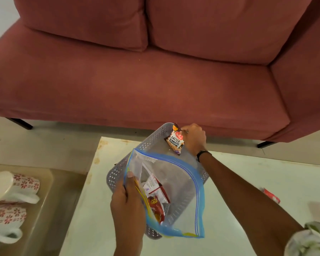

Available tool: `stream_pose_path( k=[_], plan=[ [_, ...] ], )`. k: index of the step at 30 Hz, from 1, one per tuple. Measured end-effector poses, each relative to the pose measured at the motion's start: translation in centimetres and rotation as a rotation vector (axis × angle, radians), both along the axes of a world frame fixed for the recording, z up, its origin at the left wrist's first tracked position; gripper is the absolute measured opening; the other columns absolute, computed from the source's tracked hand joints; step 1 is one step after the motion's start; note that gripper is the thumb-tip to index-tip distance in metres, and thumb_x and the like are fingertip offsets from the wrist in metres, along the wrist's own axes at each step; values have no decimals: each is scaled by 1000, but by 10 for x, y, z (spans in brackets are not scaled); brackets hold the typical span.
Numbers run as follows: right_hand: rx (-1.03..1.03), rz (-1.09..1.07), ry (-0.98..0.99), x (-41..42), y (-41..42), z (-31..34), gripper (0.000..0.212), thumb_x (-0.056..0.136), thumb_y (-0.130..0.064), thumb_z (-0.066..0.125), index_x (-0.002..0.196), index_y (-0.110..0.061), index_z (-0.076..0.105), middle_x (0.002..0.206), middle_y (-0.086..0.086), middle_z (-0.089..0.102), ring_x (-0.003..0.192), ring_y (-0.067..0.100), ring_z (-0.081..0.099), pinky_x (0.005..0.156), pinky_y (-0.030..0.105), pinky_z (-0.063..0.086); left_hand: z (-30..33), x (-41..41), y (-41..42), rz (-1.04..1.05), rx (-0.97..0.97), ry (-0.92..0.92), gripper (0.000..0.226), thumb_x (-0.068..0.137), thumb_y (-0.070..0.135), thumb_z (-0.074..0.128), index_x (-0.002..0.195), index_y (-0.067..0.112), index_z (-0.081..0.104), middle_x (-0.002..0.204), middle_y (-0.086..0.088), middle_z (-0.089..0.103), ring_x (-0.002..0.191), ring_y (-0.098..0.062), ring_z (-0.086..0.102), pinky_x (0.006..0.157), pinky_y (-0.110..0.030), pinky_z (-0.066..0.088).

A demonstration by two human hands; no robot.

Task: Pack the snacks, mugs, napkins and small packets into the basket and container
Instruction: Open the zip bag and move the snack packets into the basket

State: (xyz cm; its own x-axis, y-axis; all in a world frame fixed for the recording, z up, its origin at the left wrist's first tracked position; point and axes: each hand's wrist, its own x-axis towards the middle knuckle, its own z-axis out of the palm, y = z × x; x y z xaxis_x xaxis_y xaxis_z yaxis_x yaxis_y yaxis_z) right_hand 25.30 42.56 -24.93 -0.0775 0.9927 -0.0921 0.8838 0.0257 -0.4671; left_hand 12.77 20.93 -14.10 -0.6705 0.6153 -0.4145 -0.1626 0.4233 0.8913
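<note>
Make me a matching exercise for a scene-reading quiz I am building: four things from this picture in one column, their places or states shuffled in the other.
Things:
1. peanut packet
2. zip bag
3. mugs
4. basket

Places or states:
A. on their sides on the tray at the left
B. pinched by the right hand over the basket
C. standing on the white table, behind the zip bag
D. held open by the left hand, packets inside

Pairs: 1-B, 2-D, 3-A, 4-C
</note>
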Motion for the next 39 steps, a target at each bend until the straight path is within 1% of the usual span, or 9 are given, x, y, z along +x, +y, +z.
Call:
stream_pose_path(
  k=[8,12,15,19,23,26,30,32,39],
  plan=[
    [-65,-38,15,2,9,-5,20,88,-11,52,98,-8,69,103,18,59,91,37,60,74,35,45,1,-6,-1,6,-5,5,40,94,34,44,56,19,41,44,7,43,43,-9,43,38,-9,33],
    [-49,-56,9,5,1,3,18,88,-11,52,99,-13,65,109,11,57,96,33,59,79,36,46,1,-10,-3,-64,10,1,27,88,32,54,72,11,56,57,3,54,43,3,54,39,-5,37],
    [51,-91,92,8,-20,24,33,90,-14,55,123,-15,60,123,7,57,105,27,61,85,34,47,3,-13,-9,-116,-4,47,16,84,25,64,78,11,61,61,3,59,46,1,54,42,-5,38],
    [314,32,323,8,-87,97,19,89,-8,60,106,-13,67,99,4,65,80,13,61,71,19,46,15,-13,-20,-181,-48,210,9,84,16,65,89,15,57,69,7,58,55,1,56,47,-1,39],
    [170,327,424,-6,-165,166,7,85,-12,63,86,-12,70,86,0,69,73,12,62,69,20,51,15,-7,-39,-211,-93,386,12,89,25,56,101,24,54,80,1,63,72,-18,59,61,-18,42],
    [-80,490,217,-29,-195,172,15,86,-21,58,84,-16,71,83,3,72,75,19,64,72,28,50,10,-1,-51,-202,-112,440,16,92,37,48,96,23,54,82,0,64,78,-26,62,68,-34,48],
    [-347,501,-288,-52,-199,126,26,98,-19,43,110,-6,62,112,12,64,103,27,61,79,28,43,7,2,-63,-228,-48,509,23,90,41,48,96,21,57,83,4,64,77,-17,63,69,-25,51],
    [-383,472,-378,-59,-198,97,25,99,-19,43,112,-5,60,115,12,63,106,28,61,83,32,47,6,3,-68,-236,-30,515,32,88,44,47,101,17,59,84,3,63,74,-15,61,67,-21,50],
    [-290,428,-441,-67,-206,49,25,99,-18,40,106,-11,63,109,7,65,100,22,63,75,27,45,-6,-1,-82,-228,-70,548,12,92,28,55,97,18,59,76,2,59,65,-12,53,58,-14,38]
  ],
)
